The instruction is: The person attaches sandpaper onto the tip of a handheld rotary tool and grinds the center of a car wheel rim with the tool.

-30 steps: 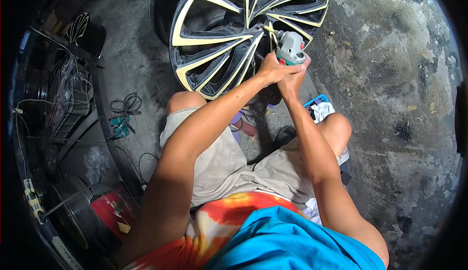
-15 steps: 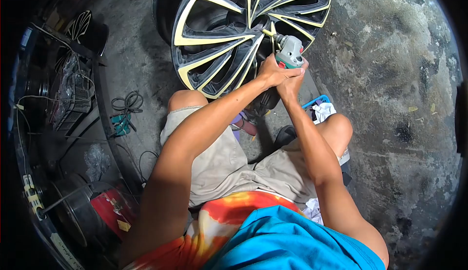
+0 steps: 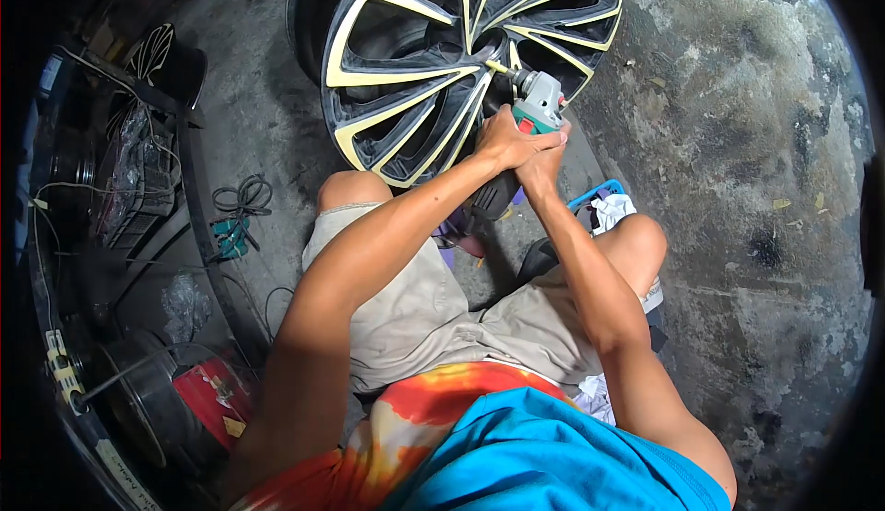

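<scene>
Both of my hands are wrapped around an angle grinder (image 3: 542, 98) with a grey head, a green and red collar and a dark body. My left hand (image 3: 504, 140) grips it from the left, its fingers partly hidden. My right hand (image 3: 542, 165) closes around it from the right, overlapping the left. A slim yellowish bit (image 3: 498, 66) sticks out of the grinder's head and lies against or just over the spokes near the wheel's hub; contact is unclear. The alloy wheel (image 3: 406, 78), black with pale yellow spoke faces, leans tilted in front of my knees.
At left, a coiled cord (image 3: 241, 197) and a teal tool (image 3: 230, 237) lie on the floor. Another wheel (image 3: 152, 54) stands farther back. A power strip (image 3: 63, 368) and a red box (image 3: 214, 398) are at lower left. A blue-edged tray (image 3: 604, 188) with white paper sits by my right knee.
My hands and the grinder have shifted slightly left, and the bit has moved a little left and down across the spokes. The wheel is nearly where it was.
</scene>
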Action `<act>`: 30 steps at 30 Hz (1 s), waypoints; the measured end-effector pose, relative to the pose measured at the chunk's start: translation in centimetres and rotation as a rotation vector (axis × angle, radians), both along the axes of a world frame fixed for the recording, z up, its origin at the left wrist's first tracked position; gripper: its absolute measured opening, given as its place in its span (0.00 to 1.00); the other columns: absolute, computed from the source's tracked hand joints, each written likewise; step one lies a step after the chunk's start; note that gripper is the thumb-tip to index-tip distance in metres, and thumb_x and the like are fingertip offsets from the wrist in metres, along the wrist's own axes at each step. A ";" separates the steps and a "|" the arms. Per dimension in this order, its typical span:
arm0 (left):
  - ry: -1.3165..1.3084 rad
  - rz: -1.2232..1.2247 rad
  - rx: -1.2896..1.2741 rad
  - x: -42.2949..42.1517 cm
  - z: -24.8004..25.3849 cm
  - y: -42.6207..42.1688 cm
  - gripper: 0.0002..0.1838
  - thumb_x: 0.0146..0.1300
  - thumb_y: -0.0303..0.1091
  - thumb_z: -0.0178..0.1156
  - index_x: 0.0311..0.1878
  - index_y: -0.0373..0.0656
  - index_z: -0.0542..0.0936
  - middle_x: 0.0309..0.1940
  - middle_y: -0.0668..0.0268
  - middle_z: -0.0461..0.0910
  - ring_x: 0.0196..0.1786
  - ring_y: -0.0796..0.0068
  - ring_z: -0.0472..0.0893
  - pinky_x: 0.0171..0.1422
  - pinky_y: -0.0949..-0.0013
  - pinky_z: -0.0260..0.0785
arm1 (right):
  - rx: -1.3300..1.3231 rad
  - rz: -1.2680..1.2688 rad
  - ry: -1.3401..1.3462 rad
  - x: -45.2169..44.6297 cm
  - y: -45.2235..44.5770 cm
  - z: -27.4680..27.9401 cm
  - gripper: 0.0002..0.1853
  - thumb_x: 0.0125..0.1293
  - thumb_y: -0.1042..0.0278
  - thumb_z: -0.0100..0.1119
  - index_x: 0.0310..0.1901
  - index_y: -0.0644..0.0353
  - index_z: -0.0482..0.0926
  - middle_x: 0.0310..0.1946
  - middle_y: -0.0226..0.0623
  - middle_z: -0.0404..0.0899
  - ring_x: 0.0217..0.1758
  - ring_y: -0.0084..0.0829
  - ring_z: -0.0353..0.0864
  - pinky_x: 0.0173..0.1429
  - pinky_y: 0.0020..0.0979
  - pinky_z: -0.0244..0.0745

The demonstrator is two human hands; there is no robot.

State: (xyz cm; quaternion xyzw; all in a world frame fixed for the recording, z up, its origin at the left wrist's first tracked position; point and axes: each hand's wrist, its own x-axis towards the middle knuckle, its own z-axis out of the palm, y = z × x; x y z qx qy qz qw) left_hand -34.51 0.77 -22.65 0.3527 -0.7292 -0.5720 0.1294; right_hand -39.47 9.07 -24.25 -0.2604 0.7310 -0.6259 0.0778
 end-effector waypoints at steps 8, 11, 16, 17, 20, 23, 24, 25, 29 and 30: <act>0.172 -0.089 0.111 0.4 2.1 0.0 0.45 0.46 0.60 0.81 0.61 0.36 0.82 0.54 0.52 0.87 0.56 0.63 0.86 0.65 0.63 0.75 | 0.079 -0.043 0.119 0.0 0.3 1.9 0.39 0.55 0.63 0.80 0.60 0.65 0.62 0.49 0.45 0.79 0.51 0.34 0.81 0.54 0.38 0.78; 0.147 -0.039 0.100 -0.2 0.5 0.0 0.56 0.37 0.67 0.81 0.59 0.24 0.79 0.53 0.41 0.85 0.57 0.51 0.87 0.65 0.59 0.75 | 0.008 0.001 0.076 0.1 0.5 1.7 0.39 0.55 0.63 0.80 0.59 0.65 0.62 0.48 0.45 0.80 0.50 0.34 0.81 0.54 0.38 0.78; 0.218 -0.103 0.173 0.0 1.6 -0.1 0.55 0.37 0.65 0.82 0.57 0.25 0.80 0.52 0.42 0.86 0.56 0.52 0.87 0.66 0.59 0.75 | 0.011 -0.030 0.055 0.0 0.3 2.1 0.37 0.56 0.63 0.79 0.58 0.64 0.63 0.46 0.44 0.81 0.49 0.34 0.82 0.53 0.39 0.78; 0.204 -0.085 0.153 -0.1 1.4 -0.1 0.54 0.38 0.65 0.81 0.57 0.26 0.80 0.52 0.43 0.86 0.56 0.52 0.87 0.65 0.60 0.75 | 0.020 -0.037 0.067 -0.1 0.3 2.1 0.36 0.56 0.63 0.79 0.58 0.65 0.63 0.46 0.43 0.81 0.49 0.34 0.82 0.53 0.39 0.79; 0.176 -0.056 0.122 -0.8 0.0 -0.2 0.52 0.38 0.65 0.81 0.58 0.29 0.81 0.52 0.44 0.86 0.55 0.53 0.87 0.64 0.60 0.75 | 0.093 -0.035 0.093 -1.0 0.4 1.0 0.37 0.56 0.63 0.79 0.59 0.65 0.63 0.47 0.45 0.81 0.50 0.35 0.82 0.54 0.39 0.78; 0.166 -0.075 0.148 -0.3 0.8 -0.2 0.50 0.38 0.65 0.81 0.58 0.33 0.83 0.52 0.46 0.86 0.56 0.53 0.87 0.64 0.60 0.76 | 0.085 -0.005 0.047 -0.2 0.7 1.8 0.39 0.56 0.64 0.78 0.61 0.65 0.61 0.48 0.46 0.81 0.52 0.37 0.83 0.56 0.40 0.78; 0.163 -0.082 0.157 -0.2 1.1 -0.2 0.49 0.39 0.65 0.81 0.58 0.34 0.83 0.53 0.46 0.86 0.56 0.53 0.87 0.64 0.60 0.76 | 0.075 -0.009 0.049 0.1 0.7 2.2 0.38 0.56 0.63 0.78 0.60 0.65 0.62 0.48 0.46 0.81 0.51 0.36 0.83 0.56 0.40 0.78; 0.163 -0.089 0.164 -0.1 1.4 -0.2 0.49 0.39 0.65 0.81 0.57 0.35 0.84 0.53 0.47 0.86 0.56 0.53 0.87 0.64 0.60 0.76 | 0.064 -0.013 0.053 0.4 0.7 2.7 0.37 0.56 0.63 0.79 0.59 0.65 0.63 0.47 0.45 0.81 0.50 0.35 0.82 0.55 0.40 0.78; 0.133 -0.067 0.093 0.4 2.6 -0.1 0.48 0.40 0.66 0.80 0.58 0.35 0.84 0.51 0.46 0.87 0.55 0.53 0.87 0.63 0.60 0.76 | 0.045 -0.023 0.064 0.5 0.4 3.5 0.36 0.56 0.63 0.79 0.58 0.64 0.64 0.47 0.46 0.81 0.50 0.36 0.82 0.54 0.40 0.78; 0.092 -0.064 0.055 0.6 2.7 -0.1 0.48 0.41 0.65 0.79 0.58 0.35 0.84 0.50 0.46 0.87 0.55 0.54 0.88 0.62 0.60 0.76 | 0.067 -0.021 0.054 0.3 0.3 2.8 0.37 0.57 0.63 0.78 0.60 0.64 0.63 0.48 0.47 0.81 0.52 0.39 0.83 0.56 0.41 0.78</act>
